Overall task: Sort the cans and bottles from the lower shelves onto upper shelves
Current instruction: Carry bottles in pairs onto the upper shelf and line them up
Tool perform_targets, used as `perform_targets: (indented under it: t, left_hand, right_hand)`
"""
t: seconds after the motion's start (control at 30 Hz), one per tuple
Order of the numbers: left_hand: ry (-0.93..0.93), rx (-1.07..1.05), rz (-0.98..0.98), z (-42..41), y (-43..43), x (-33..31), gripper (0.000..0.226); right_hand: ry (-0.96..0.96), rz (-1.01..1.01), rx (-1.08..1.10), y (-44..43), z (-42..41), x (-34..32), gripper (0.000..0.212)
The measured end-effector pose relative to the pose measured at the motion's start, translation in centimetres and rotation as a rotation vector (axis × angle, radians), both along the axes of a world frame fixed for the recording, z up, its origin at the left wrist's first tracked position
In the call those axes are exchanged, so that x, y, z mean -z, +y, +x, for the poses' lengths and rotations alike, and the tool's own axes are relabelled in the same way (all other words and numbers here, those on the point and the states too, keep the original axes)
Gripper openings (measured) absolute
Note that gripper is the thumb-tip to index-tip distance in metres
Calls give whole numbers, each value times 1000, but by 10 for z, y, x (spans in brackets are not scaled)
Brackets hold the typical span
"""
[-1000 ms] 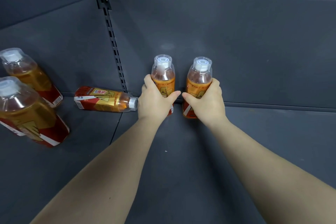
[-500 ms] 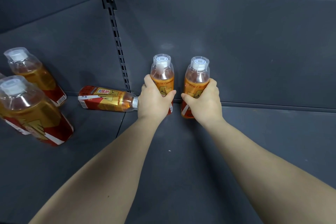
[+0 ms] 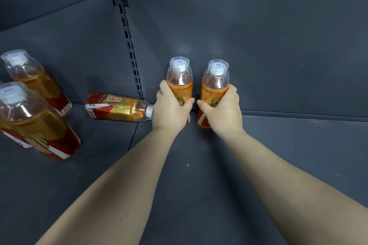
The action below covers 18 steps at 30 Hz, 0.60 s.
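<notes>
The left hand [image 3: 171, 111] is wrapped round the label of the left bottle [image 3: 180, 83]. Its thumb lies across the front and its fingers are curled round the outer side. The right hand [image 3: 221, 113] holds the right bottle [image 3: 216, 85] in the mirrored way. Both grips are closed on the lower body, so the clear shoulders and white caps stand free above the knuckles. The two thumb tips come near each other in the narrow gap between the bottles, but they do not touch.

Both bottles are upright. They appear to rest on the shelf [image 3: 199, 165] under the hands, close to the back panel [image 3: 258, 45] behind the grip.

I judge that the pair is being set side by side at the back of this shelf, though from one look it could equally be the start of a lift. If it is placing, the next move calls for opening both hands together and drawing them straight back, so the thumbs do not drag the bottles forward. If it is a lift, both must rise straight and at the same pace.

Both forearms are stretched forward and come together toward the wrists, which are held level.

Just left of the left hand a lying bottle [image 3: 117, 107] points its cap at the knuckles. Farther left, well apart from the grip, a far bottle [image 3: 31, 79] and a near bottle [image 3: 33, 119] stand.
</notes>
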State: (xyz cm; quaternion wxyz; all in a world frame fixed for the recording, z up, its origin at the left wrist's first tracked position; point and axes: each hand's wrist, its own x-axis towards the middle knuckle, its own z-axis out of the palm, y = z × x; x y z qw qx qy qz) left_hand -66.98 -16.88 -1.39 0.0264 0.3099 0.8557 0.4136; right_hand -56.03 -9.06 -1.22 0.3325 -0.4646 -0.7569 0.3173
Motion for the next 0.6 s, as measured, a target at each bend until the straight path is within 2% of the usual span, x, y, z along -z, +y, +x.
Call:
perform_targets:
  t: [0.6]
  left_hand:
    - [-52,1,18,6,-2,6,90]
  right_hand:
    - [-59,-13,35,-3,-6,1,79]
